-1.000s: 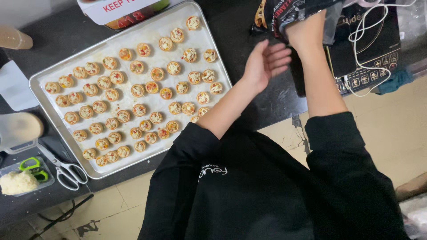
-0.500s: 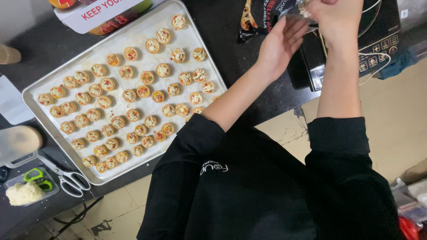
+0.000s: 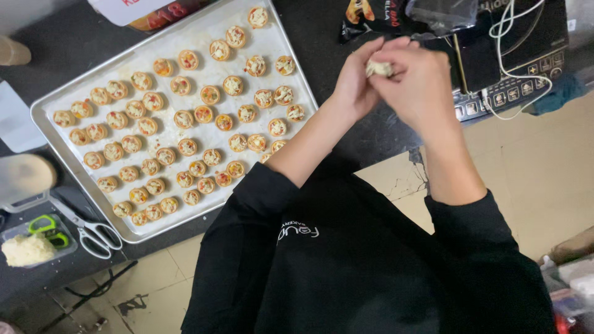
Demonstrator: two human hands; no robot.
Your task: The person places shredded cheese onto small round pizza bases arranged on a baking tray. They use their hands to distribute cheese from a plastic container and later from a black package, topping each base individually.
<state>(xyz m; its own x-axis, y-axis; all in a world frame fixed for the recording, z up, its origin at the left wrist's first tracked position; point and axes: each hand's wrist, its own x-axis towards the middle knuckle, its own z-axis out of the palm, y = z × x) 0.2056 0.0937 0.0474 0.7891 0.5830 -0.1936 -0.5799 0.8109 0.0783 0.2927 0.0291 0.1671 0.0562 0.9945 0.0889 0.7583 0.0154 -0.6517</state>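
Pale clump (image 3: 378, 68): mostly covered by the fingers of the left hand (image 3: 357, 80) and right hand (image 3: 416, 85); its kind cannot be told. Dark snack bag (image 3: 396, 15) and red-and-white box (image 3: 145, 9): cut off by the top edge. Tart toppings on the baking tray (image 3: 55, 137): too small to identify.

Dark snack bag (image 3: 377, 15) (top), white-red label (image 3: 133, 9)
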